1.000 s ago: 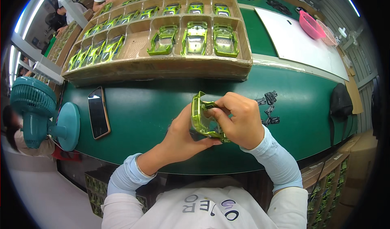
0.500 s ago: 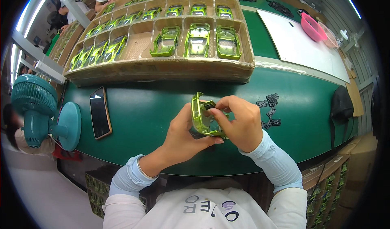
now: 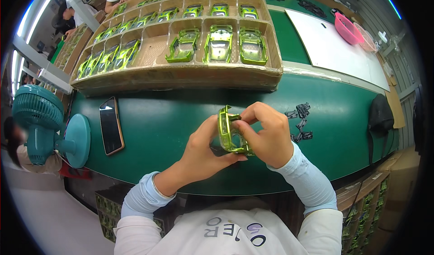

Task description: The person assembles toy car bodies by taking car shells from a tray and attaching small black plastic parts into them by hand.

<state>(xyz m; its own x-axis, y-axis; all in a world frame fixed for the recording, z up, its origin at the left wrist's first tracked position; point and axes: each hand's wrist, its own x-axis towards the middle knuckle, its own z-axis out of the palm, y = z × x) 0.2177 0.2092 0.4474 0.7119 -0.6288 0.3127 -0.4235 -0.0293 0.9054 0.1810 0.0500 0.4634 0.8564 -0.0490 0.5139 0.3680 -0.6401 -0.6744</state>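
I hold a shiny green toy car body [image 3: 228,130] on its side above the green table [image 3: 172,119]. My left hand [image 3: 203,148] cups it from below and behind. My right hand [image 3: 266,133] grips its other side, with thumb and fingertips pressed into the open underside. A small heap of black plastic parts [image 3: 300,121] lies on the table just right of my right hand.
A brown compartment tray [image 3: 181,74] with several green car bodies stands behind my hands. A phone [image 3: 111,125] lies at the left, beside a teal desk fan [image 3: 43,124]. A white sheet [image 3: 334,51] and pink basket [image 3: 347,28] sit far right. Other people's hands show at the top.
Both hands with the car body stay in nearly the same spot; my right fingers have shifted slightly on the body's underside.
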